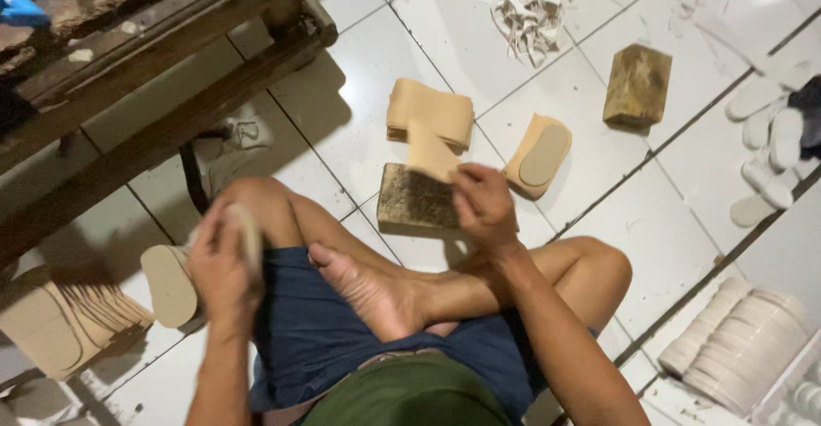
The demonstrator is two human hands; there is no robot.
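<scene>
Right hand [484,206] pinches a tan liner [430,154] over the block [416,197]; left hand [221,268], at eight o'clock, grips a blurred insole [248,236]. Liner looks light, floppy; best held at its edge.

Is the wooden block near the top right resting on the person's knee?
No: the wooden block sits on the white tiled floor, apart from the person.

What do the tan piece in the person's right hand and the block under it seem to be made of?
The tan piece held by the right hand looks like thin leather or leather-like sheet: matte, smooth, with a cleanly cut edge. The block beneath it looks like raw wood, unfinished, its top speckled and worn. The look alone leaves both open.
</scene>
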